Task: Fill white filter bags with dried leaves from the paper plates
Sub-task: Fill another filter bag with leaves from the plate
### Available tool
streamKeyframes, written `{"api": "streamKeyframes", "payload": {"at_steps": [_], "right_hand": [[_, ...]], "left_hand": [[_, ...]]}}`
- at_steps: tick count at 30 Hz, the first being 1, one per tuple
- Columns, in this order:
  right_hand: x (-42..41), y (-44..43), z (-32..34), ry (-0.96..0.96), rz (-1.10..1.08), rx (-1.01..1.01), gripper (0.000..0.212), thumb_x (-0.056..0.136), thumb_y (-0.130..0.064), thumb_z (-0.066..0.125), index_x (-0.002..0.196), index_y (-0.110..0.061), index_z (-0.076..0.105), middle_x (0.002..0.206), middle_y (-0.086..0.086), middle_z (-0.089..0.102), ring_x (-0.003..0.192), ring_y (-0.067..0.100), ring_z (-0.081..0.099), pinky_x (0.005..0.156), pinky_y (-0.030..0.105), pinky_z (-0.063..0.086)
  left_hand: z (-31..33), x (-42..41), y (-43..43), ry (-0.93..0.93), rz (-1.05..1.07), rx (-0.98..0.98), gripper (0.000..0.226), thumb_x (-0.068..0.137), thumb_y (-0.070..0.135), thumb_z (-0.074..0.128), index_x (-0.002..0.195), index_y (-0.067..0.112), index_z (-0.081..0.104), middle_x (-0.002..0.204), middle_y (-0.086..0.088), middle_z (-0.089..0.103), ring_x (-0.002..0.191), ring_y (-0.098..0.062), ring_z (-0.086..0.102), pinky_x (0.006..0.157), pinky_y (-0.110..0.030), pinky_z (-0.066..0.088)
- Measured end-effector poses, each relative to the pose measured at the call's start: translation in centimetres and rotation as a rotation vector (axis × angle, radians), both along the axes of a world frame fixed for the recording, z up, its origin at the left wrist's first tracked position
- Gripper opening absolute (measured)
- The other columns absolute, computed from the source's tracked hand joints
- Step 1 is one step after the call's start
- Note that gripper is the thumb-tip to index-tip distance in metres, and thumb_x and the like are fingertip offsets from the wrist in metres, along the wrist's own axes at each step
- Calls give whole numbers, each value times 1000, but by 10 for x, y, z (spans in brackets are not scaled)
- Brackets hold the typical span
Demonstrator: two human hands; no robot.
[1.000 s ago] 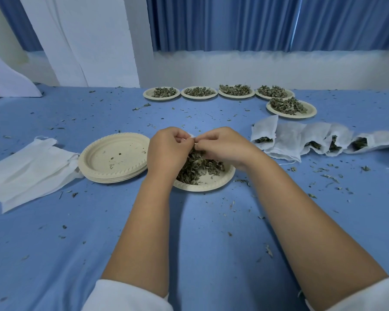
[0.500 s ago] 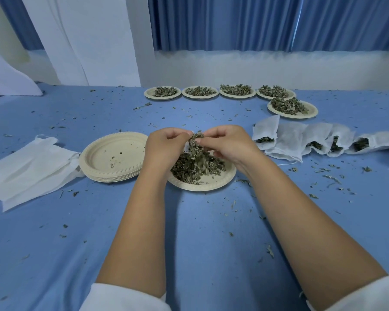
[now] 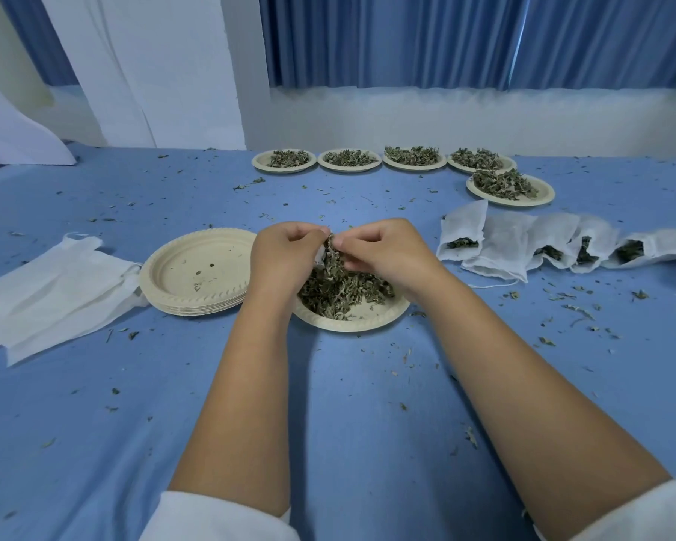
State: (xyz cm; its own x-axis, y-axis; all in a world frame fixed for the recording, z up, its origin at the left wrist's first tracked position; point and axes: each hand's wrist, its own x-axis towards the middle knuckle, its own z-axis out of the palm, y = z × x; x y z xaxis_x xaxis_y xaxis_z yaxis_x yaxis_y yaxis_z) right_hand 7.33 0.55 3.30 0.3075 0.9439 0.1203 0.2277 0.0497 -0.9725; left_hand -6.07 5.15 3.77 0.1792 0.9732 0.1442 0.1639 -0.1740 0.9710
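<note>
Both forearms (image 3: 246,404) stretched forward from white sleeves (image 3: 219,517) and converged over the near paper plate (image 3: 352,325). The left hand (image 3: 285,255) hovered above the plate's left rim, knuckles up and fingers curled, gripping a filter bag (image 3: 321,260) of which only a small white edge showed. The right hand (image 3: 383,251) hung above the plate's middle, thumb and fingertips pinching a tuft of dried leaves (image 3: 333,247). The two hands nearly touched.

Blue tablecloth (image 3: 94,423) — beige plates (image 3: 196,302) — white bags (image 3: 496,244)

Dried leaves (image 3: 344,288) heaped on near paper plate (image 3: 352,322).
</note>
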Motion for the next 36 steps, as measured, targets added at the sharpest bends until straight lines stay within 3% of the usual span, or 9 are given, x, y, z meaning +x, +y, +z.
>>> {"api": "streamKeyframes", "payload": {"at_steps": [4,8,12,16,19,21,31,34,36], "right_hand": [[4,2,-2,94,-41,-11,8,78,-23,82,82,-24,76,84,-11,74,76,-4,67,62,14,52],[8,3,-3,252,24,-132,29,80,-27,80,106,-16,71,98,0,74,85,6,70,68,20,56],[4,4,-7,360,108,-152,9,88,-16,73,95,-10,72,83,-2,76,70,5,72,64,20,56],[4,6,-8,402,57,-159,24,86,-16,74,107,-8,70,98,3,74,83,7,71,65,18,55],[3,4,-4,471,95,-219,10,89,-15,71,96,-9,68,66,-4,69,59,5,67,58,19,55],[1,4,-3,532,123,-247,9,90,-13,69,95,-7,66,68,2,65,54,8,64,56,20,54],[0,9,-12,199,-75,-213,18,87,-27,70,99,-13,70,91,3,70,85,15,65,65,24,52],[0,8,-12,103,-142,-183,18,85,-32,72,92,-16,68,78,-3,65,68,8,59,50,16,45],[1,7,-10,160,-113,-169,20,84,-32,75,93,-16,68,83,-5,70,76,5,65,57,16,51]], "left_hand": [[3,-1,-3,-9,-36,-17,15,90,24,66,76,27,71,46,22,56,39,8,47,49,-13,34],[5,-2,-4,-53,-54,-39,15,90,23,66,77,27,72,41,19,50,39,5,43,48,-12,33],[4,-2,-4,-43,-46,35,14,89,20,67,76,25,72,61,20,64,46,11,53,43,-5,37],[3,-2,-2,19,-59,104,14,87,24,68,76,30,73,78,20,70,66,16,58,58,0,40],[2,-1,-3,6,-74,105,14,88,23,68,76,28,74,82,18,71,69,16,59,55,0,39],[2,-1,-3,-16,-68,103,15,88,22,68,75,27,73,84,17,71,67,16,59,52,-1,39],[2,1,-6,125,-179,164,10,86,23,70,79,26,76,64,18,68,60,8,57,66,-14,42],[1,1,-7,152,-182,173,9,87,25,71,79,28,75,67,15,68,62,6,57,67,-16,45],[-1,2,-5,174,-109,193,10,88,26,69,79,29,73,72,14,68,67,5,58,66,-15,43]]}}
